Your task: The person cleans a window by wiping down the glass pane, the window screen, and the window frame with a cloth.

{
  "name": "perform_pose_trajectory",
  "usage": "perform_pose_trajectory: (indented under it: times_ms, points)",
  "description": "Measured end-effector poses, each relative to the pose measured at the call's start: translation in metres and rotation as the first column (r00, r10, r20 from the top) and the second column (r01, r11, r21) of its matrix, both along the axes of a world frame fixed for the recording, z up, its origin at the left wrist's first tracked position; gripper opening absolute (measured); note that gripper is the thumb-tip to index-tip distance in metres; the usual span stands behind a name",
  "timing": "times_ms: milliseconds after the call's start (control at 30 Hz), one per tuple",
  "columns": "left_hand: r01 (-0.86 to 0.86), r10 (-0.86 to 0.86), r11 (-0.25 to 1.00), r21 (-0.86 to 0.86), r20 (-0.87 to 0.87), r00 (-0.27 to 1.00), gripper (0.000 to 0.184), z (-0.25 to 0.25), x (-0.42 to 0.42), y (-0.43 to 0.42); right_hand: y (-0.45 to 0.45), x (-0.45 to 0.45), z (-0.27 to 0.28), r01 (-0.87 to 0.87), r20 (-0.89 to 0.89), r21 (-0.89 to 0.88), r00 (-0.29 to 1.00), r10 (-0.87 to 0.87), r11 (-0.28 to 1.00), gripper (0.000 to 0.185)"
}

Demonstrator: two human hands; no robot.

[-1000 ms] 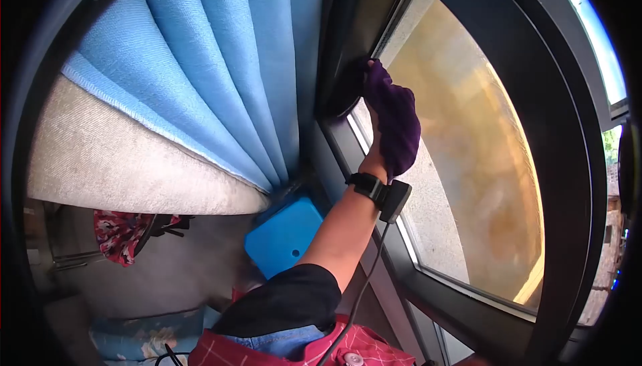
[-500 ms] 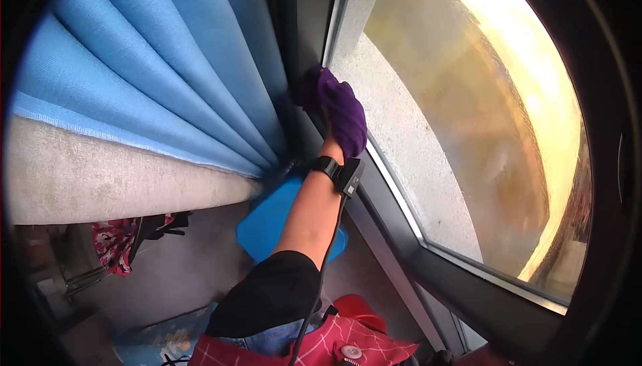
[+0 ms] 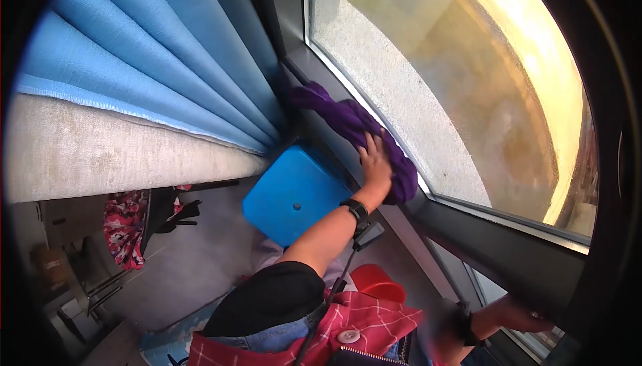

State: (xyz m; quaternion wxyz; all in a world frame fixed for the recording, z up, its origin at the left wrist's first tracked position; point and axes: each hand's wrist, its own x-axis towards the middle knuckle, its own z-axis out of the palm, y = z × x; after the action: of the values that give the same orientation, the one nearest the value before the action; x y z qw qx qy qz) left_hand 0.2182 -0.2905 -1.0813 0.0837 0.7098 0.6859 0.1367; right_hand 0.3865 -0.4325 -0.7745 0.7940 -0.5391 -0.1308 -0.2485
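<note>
My left hand presses on a bunched purple cloth, fingers slightly apart over its lower end. The cloth lies along the dark lower window frame, its other end trailing toward the blue curtain. A black band with a small cabled device is on my left wrist. At the lower right, my right hand is near the dark frame, a black band on its wrist; its fingers are too dark and partly hidden to make out.
Below the cloth stands a blue stool. A red rounded object lies near the floor. A red patterned fabric item hangs beneath the curtain at left. Window glass fills the upper right.
My left hand has moved down along the frame, away from the corner by the curtain, and the cloth now stretches out behind it. My right hand and forearm have come into view at lower right.
</note>
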Motion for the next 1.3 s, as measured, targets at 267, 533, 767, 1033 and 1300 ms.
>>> perform_pose_trajectory:
  times_ms: [267,533,767,1033,1300]
  points:
    - [0.271,-0.275,0.961,-0.048,-0.113,0.955,0.068,-0.002,0.05,-0.086,-0.015,0.021,-0.007,-0.138,-0.022,0.0,0.99,0.138,0.99,0.044]
    - [-0.145,0.064,0.988,0.046,0.735,0.675,0.082,0.011,0.042,-0.013,-0.027,0.046,-0.04,0.083,0.264,-0.427,0.964,0.036,0.901,0.052]
    - [-0.363,-0.241,0.885,0.292,0.954,0.18,0.061,0.07,-0.026,0.119,-0.026,0.042,-0.036,-0.392,-0.056,-0.073,0.92,0.389,0.917,0.058]
    - [-0.352,-0.483,0.754,0.555,0.831,0.275,0.061,0.291,-0.104,0.189,-0.009,0.005,-0.021,-0.287,0.021,-0.288,0.952,0.306,0.914,0.062]
    - [-0.001,-0.654,0.751,0.66,0.745,0.135,0.05,0.292,-0.037,0.122,-0.008,0.005,-0.023,-0.326,0.188,-0.201,0.913,0.363,0.924,0.066]
